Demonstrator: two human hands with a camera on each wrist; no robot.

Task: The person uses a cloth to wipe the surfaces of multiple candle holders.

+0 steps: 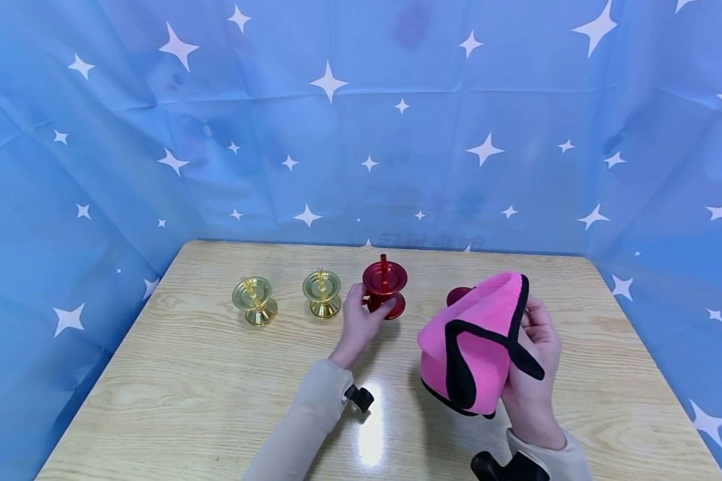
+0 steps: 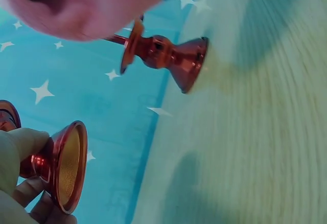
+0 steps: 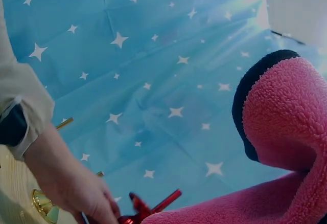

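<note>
My left hand [image 1: 359, 324] grips a red metal candle holder [image 1: 385, 280] by its stem, thumb and fingers curled around it. In the left wrist view the holder's hollow base [image 2: 70, 168] shows its golden underside, clear of the tabletop. My right hand [image 1: 532, 374] holds a pink fleecy cloth [image 1: 475, 354] with black edging, bunched and folded over. Behind the cloth a second red candle holder [image 2: 158, 52] stands on the table; in the head view only a bit of its dish [image 1: 457, 295] shows past the cloth.
Two gold candle holders, one farther left [image 1: 255, 300] and one nearer the left hand [image 1: 323, 294], stand on the light wooden table [image 1: 174, 387]. A blue curtain [image 1: 349, 153] with white stars hangs behind the table's far edge and along both sides.
</note>
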